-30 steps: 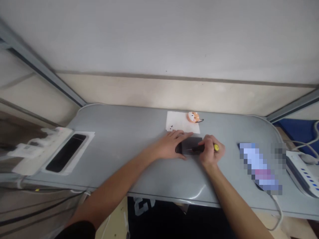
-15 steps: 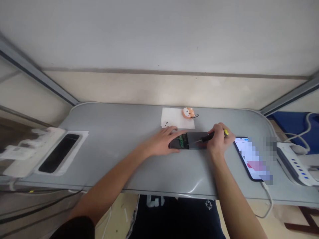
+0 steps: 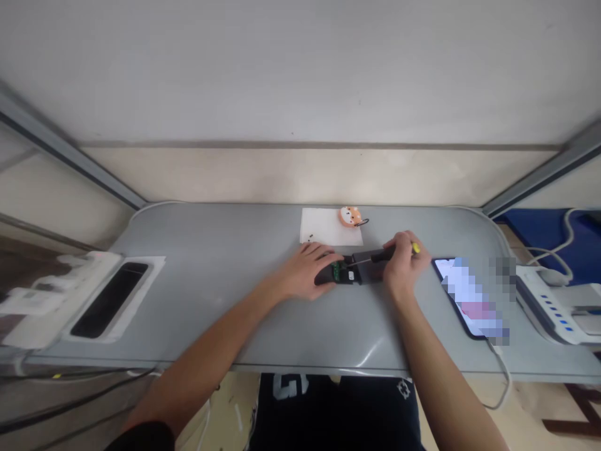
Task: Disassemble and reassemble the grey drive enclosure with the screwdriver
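A dark, flat electronic device (image 3: 353,276) lies on the table in front of me, its casing partly apart. A green circuit board (image 3: 336,271) and a small white label show inside. My left hand (image 3: 303,270) grips the device's left end between thumb and fingers. In my right hand (image 3: 404,266) is a screwdriver (image 3: 382,254) with a black handle and yellow end. Its thin shaft points left, the tip at or just over the opening beside the board; contact cannot be made out. The dark grey casing part (image 3: 369,270) lies under the screwdriver, partly covered by my right hand.
Behind the device, white paper (image 3: 320,224) bears several tiny dark pieces and an orange-and-white animal-face case (image 3: 350,217). A lit phone (image 3: 462,294) on a cable and a power strip (image 3: 547,307) lie right. At left are a dark phone (image 3: 110,299) and another power strip (image 3: 61,300).
The screwdriver tip has moved left, from over the grey casing part to the open section by the board. More of the opening now shows, with the white label. My left hand keeps its grip.
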`<state>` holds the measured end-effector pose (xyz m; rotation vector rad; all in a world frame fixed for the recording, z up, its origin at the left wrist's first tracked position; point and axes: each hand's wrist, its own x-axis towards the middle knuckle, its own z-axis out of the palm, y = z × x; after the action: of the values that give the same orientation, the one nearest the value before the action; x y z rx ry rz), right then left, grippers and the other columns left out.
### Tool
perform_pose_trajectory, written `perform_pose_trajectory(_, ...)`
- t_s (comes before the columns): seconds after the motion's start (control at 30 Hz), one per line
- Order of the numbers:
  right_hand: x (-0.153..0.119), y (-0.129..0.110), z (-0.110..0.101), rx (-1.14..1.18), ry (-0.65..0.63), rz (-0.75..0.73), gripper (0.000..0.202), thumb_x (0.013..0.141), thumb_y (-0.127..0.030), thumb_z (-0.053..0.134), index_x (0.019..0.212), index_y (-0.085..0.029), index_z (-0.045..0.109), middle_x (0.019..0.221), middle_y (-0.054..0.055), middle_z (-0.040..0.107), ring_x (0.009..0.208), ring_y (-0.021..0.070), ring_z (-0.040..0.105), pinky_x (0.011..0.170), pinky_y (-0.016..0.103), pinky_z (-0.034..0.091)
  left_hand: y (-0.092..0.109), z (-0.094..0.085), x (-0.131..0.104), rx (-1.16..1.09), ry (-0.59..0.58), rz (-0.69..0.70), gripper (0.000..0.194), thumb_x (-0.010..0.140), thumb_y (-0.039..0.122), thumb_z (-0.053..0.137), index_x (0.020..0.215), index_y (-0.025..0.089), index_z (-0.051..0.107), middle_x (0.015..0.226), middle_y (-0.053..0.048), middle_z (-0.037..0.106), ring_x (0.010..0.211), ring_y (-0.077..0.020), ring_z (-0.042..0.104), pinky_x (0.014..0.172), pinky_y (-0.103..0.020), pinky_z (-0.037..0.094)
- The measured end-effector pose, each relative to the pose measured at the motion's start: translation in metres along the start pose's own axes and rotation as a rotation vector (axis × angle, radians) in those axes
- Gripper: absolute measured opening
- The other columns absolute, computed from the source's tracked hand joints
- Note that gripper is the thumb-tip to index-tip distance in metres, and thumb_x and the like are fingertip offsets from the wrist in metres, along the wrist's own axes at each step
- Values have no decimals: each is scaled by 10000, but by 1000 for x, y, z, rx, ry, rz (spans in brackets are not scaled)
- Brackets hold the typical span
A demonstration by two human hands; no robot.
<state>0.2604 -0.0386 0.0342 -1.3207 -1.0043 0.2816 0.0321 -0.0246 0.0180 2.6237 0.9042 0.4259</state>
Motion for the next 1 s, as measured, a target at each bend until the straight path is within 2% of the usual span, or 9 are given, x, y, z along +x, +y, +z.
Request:
perform_pose_trajectory(0.27, -8, 0, 0, -62, -122, -33, 380, 939, -284, 501, 571, -208, 554, 514, -37, 461, 530, 124, 443, 534, 280, 323, -1, -1, 1, 14, 6, 32, 386, 942, 386, 649, 1289, 220, 623, 1353, -114, 611, 1304, -308, 526, 1164, -508, 381)
perform_pose_trajectory(0.6, -9, 0, -1, -41, -100, -50, 374, 925, -294, 504, 560, -216, 534, 508, -32, 443, 518, 130, 418, 516, 286, 311, -1, 5, 0, 38, 32, 44, 352, 952, 383, 634, 1257, 206, 638, 1371, -121, 606, 1290, -313, 530, 1121, -502, 427)
perform_pose_trajectory(0.8, -10, -2, -1, -64, -139, -51, 378, 935, -308, 506, 569, -218, 526, 515, -29, 453, 527, 133, 427, 514, 285, 321, 2, -1, 1, 25, 19, 32, 280, 945, 349, 635, 1195, 224, 647, 1360, -99, 625, 1292, -302, 537, 1123, -501, 421)
perform_pose_trajectory(1.0, -13, -1, -1, -68, -177, -72, 374, 948, -311, 513, 587, -215, 539, 521, -33, 447, 531, 131, 428, 524, 290, 315, 1, -8, 0, 13, -6, 5, 292, 911, 325, 662, 1187, 232, 643, 1341, -91, 626, 1274, -302, 545, 1124, -505, 428)
